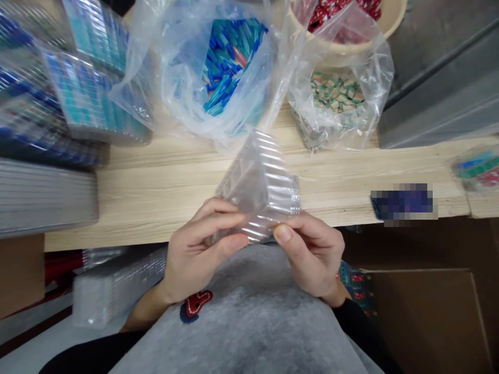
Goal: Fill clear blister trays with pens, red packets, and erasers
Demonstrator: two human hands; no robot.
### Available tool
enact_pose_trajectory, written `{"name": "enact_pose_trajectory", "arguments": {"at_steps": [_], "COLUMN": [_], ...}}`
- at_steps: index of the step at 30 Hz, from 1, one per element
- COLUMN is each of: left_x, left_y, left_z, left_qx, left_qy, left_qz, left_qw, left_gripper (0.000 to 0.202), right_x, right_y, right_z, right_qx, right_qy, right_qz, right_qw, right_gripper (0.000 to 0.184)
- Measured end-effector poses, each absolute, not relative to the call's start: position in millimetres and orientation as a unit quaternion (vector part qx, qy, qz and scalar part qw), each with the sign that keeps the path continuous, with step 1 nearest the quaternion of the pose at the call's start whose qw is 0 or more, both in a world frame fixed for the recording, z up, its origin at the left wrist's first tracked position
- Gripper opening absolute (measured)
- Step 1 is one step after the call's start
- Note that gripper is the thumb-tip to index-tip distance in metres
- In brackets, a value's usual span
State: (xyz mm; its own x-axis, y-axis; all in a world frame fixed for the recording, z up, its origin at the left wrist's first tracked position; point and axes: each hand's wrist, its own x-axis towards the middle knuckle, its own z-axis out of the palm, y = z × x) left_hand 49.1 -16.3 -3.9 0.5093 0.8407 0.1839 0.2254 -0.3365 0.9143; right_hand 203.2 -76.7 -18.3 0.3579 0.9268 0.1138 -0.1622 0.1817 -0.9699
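Note:
A stack of clear plastic trays (259,182) is tilted up over the front edge of the table, close to my body. My left hand (206,244) grips its lower left side, thumb on the near face and fingers behind. At the lower right corner, my right hand (312,249) pinches the tray edge between thumb and fingers. The trays look nested, with ribbed edges on the right side and divided compartments on the left. Parts of my fingers are hidden behind the plastic.
Behind the trays, a plastic bag (175,72) holds blue and teal pieces. A smaller bag (374,104) of striped pieces stands right, below a bowl (395,21) with red packets. Filled trays (81,93) pile up left. A dark phone-like object (403,201) lies right.

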Motion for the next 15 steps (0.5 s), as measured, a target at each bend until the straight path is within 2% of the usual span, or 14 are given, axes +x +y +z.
{"name": "enact_pose_trajectory", "arguments": {"at_steps": [11, 15], "left_x": [42, 37], "left_y": [-18, -18], "left_z": [-12, -19], "left_qx": [0.745, 0.76], "left_qy": [0.37, 0.347], "left_qz": [0.345, 0.346], "left_qw": [0.434, 0.427], "left_gripper": [0.022, 0.022], "right_x": [197, 197], "right_y": [-74, -74], "right_z": [-29, -24], "right_qx": [-0.48, -0.507], "right_qy": [-0.377, -0.401], "right_qz": [0.437, 0.4], "right_qw": [0.66, 0.65], "right_gripper": [0.023, 0.018]}}
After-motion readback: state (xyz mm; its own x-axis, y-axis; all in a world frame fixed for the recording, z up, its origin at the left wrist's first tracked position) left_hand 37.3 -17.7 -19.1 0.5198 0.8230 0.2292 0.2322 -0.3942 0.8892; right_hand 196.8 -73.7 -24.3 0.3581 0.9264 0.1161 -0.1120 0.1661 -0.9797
